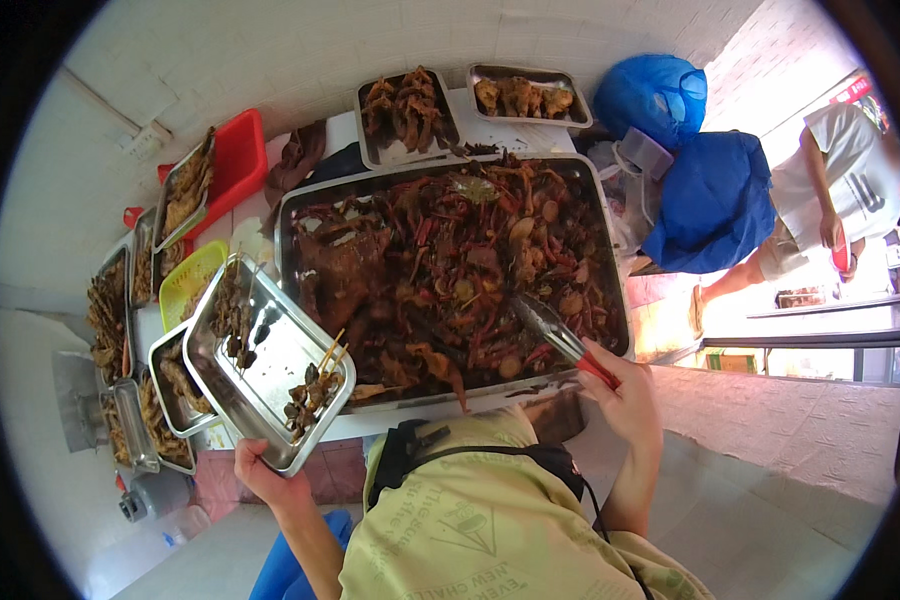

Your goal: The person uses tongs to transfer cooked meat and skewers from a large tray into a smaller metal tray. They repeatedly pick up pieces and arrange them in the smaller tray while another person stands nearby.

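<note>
My left hand (272, 474) grips the near corner of a stainless steel tray (289, 315), which is tilted beside the big pan. Dark skewered pieces (240, 315) lie at the tray's far left, and more skewers (313, 397) with bare stick ends sit at its right end. In my right hand (624, 390) are metal tongs with red grips (570, 341). Their tips reach into a large rectangular metal pan (624, 300) full of dark sauce, red chillies and braised pieces (457, 277). Whether the tongs pinch anything cannot be seen.
Behind the pan stand trays of braised poultry pieces (412, 112) and browned meat (529, 97). A red basket (244, 165), a yellow basket (195, 281) and several filled trays crowd the left. Blue plastic bags (709, 202) sit at the right; beyond them a person (832, 180) stands holding something red.
</note>
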`<state>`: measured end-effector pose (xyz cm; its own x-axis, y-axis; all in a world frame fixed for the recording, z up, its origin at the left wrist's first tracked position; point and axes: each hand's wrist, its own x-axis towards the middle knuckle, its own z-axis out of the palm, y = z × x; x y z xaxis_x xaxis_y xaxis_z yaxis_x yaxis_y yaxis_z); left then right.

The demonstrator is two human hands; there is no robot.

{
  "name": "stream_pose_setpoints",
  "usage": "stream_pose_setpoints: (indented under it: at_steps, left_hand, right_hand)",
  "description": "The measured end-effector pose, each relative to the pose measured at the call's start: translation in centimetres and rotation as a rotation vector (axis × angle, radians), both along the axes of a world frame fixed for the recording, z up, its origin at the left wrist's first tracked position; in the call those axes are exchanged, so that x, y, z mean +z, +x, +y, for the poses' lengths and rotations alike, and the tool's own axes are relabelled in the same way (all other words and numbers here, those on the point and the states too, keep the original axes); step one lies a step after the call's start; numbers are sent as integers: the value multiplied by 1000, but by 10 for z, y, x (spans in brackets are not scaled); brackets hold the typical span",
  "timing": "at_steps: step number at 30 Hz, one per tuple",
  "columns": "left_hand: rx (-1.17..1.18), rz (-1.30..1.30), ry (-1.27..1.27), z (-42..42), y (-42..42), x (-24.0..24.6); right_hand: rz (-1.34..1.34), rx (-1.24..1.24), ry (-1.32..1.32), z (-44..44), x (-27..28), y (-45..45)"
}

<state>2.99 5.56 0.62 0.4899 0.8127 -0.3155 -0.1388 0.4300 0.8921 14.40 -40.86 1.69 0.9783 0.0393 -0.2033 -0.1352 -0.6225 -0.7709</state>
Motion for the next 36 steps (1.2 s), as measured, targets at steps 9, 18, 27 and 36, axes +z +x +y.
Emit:
stream_pose_setpoints:
  at_steps: [9, 18, 27, 36]
  left_hand:
    - [-58, -6, 8, 12, -9, -9]
    - [-68, 8, 53, 13, -8, -12]
    - [-44, -23, -6, 13, -5, -22]
    - [-61, -87, -135, -10, 2, -16]
  right_hand:
    - [-113, -28, -202, 26, 1, 25]
    - [-165, -34, -65, 9, 7, 24]
    - [-101, 48, 98, 24, 17, 15]
    - [-84, 180, 74, 53, 38, 19]
